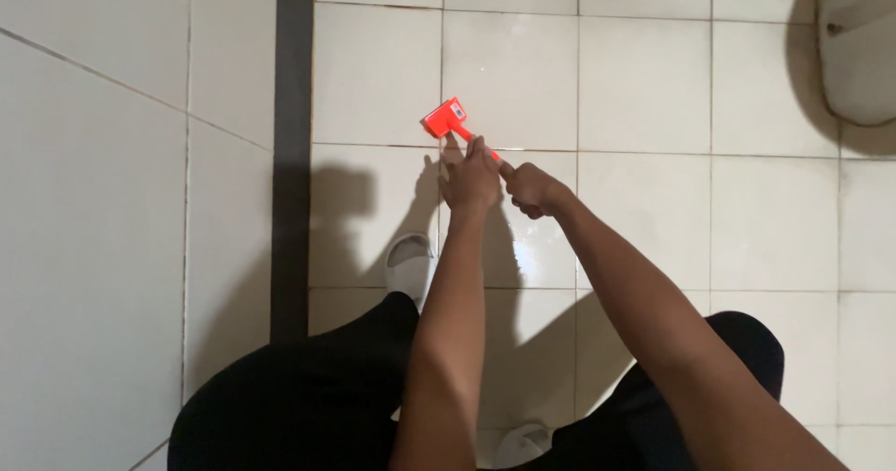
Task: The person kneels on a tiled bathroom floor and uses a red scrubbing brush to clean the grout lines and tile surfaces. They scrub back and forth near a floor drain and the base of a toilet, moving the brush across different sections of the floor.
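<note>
Item: small orange-red scraper (449, 122), a flat rectangular head with a pale label patch on top and a thin handle of the same colour running back toward the person; it lies low over the white tiled floor (644, 88), its head just beyond a grout line, whether touching the tile or lifted off it cannot be told. Left hand (469, 178): directly behind the scraper's head, fingers extended forward and laid along the handle, covering most of it; fingers together, pressing or lightly gripping the handle, exact hold not visible. Right hand (534, 190): just beside the left hand, on the handle's rear end, fingers curled shut around it, a short orange stretch of handle showing between the two hands. Both forearms bare, reaching forward from the lower edge of the view. Also present: grey-white slipper (411, 262) on the tile, nearer the person than the scraper and slightly left of it; second pale slipper (521, 443) well behind the scraper, near the bottom edge, partly hidden by the arms; dark trousers (299, 396) over both knees; tiled wall (103, 200) with a dark vertical strip, left of the scraper; pale ceramic fixture (863, 51), well apart to the scraper's right, at the upper corner.
</note>
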